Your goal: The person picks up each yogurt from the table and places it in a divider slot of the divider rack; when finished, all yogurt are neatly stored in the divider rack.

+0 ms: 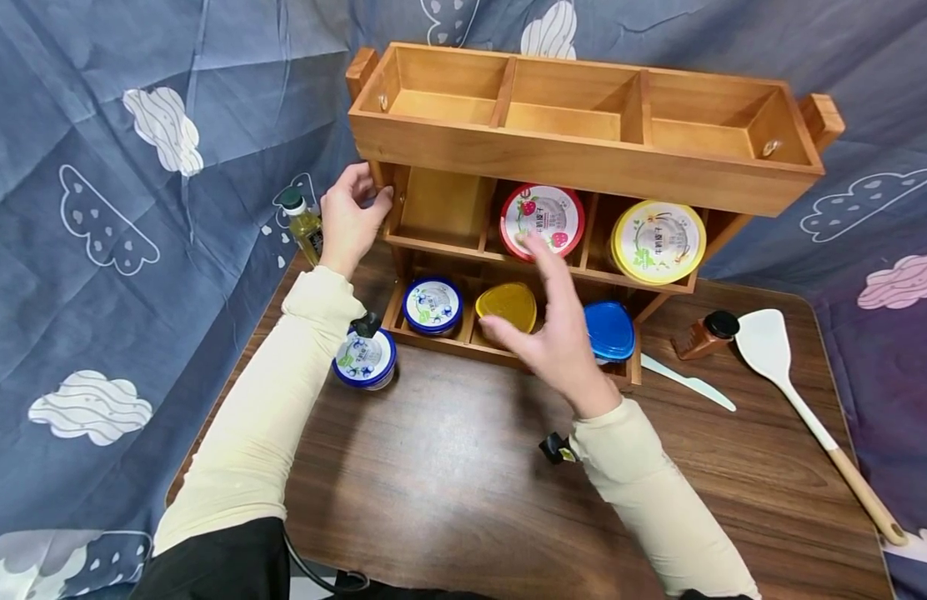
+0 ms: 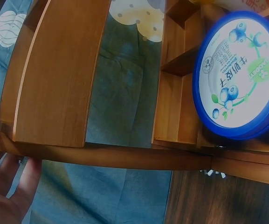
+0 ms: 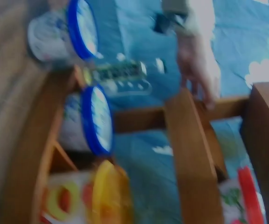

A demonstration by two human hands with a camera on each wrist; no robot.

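A three-tier wooden rack [image 1: 583, 162] stands at the back of the table. My left hand [image 1: 351, 218] grips its left side post; in the left wrist view the fingers [image 2: 26, 184] wrap round that post. Before the rack, my right hand [image 1: 557, 337] is held with thumb and forefinger spread, holding nothing. Its forefinger overlaps the red-lidded tub [image 1: 542, 218] in the middle tier, but contact cannot be told. Right of it sits a yellow-lidded tub [image 1: 658, 242]. The bottom tier holds a blue-lidded tub [image 1: 433, 305], a yellow-lidded container [image 1: 508, 305] and a container with a squarish blue lid [image 1: 609, 330].
Another blue-lidded tub [image 1: 364, 358] stands on the table by the rack's front left corner. A green-capped bottle [image 1: 304, 227] is behind my left wrist. To the right lie a pale knife [image 1: 692, 383], a black-capped spice jar [image 1: 705, 335] and a white spatula [image 1: 767, 342].
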